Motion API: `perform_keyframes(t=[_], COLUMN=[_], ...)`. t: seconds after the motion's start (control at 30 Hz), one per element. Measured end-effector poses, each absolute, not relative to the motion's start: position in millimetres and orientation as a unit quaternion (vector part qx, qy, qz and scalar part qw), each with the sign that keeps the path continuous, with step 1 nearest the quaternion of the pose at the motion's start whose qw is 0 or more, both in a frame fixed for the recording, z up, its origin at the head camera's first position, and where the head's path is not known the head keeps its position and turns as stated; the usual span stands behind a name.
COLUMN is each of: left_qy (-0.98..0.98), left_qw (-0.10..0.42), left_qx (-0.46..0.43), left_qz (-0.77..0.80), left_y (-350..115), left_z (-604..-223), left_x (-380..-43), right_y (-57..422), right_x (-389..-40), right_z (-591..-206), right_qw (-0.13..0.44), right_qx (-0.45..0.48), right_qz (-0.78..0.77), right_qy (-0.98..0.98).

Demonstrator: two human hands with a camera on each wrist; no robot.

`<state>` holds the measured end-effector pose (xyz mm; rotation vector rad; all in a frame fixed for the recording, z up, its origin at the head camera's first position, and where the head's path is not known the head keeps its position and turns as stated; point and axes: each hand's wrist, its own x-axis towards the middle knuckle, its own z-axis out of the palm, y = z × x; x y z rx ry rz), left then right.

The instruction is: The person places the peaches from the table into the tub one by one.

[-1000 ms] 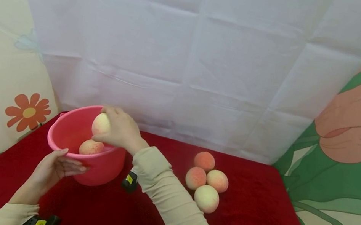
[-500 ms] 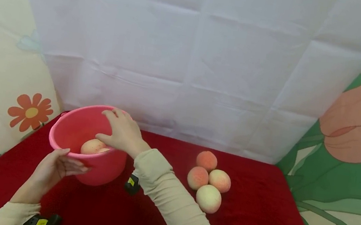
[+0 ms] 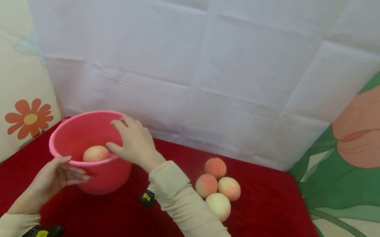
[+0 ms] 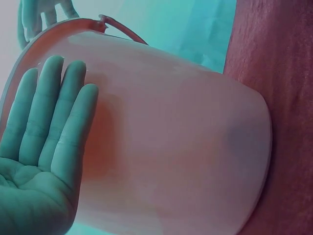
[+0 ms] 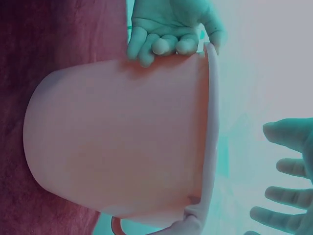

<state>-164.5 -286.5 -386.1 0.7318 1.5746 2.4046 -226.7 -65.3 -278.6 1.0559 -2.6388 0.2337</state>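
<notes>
A pink bucket (image 3: 103, 179) stands on the red cloth at the left. My left hand (image 3: 57, 177) holds its near rim, the thumb over the edge and the fingers along the outer wall. In the left wrist view those fingers (image 4: 41, 117) lie fairly straight against the wall. Inside the bucket a pale pinkish peach (image 3: 96, 154) shows above the near rim; lower contents are hidden. Above the bucket's right side hovers my right hand (image 3: 135, 141), fingers spread and holding nothing. In the right wrist view its fingers (image 5: 286, 198) are apart from the rim.
Several peaches, among them an orange-red peach (image 3: 215, 168) and a pale yellow peach (image 3: 217, 206), lie clustered on the red cloth (image 3: 269, 227) right of the bucket. A white sheet (image 3: 197, 63) hangs behind, with floral cloths on both sides.
My right hand held a pale peach over the bucket, let it go inside, and has drawn back slightly rightward with spread fingers. My left hand keeps its place on the rim.
</notes>
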Motion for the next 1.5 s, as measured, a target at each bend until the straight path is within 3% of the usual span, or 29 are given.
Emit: perform_keyframes(t=[0.6,1.5], left_qy=[0.539,0.518], left_qw=[0.078,0.087], left_qx=[0.228,0.241], left_qz=[0.807,0.816], left_y=[-286.1,-287.6], left_z=[-386.5,-389.7], left_x=[-163.3,-164.7], right_y=[-33.2,2.6], right_x=[-214.1,-197.1], right_z=[-280.1,-288.2], right_qw=[0.194,0.181], right_qx=[0.413,0.424], right_qz=[0.117,0.148], right_qy=[-0.882,-0.875])
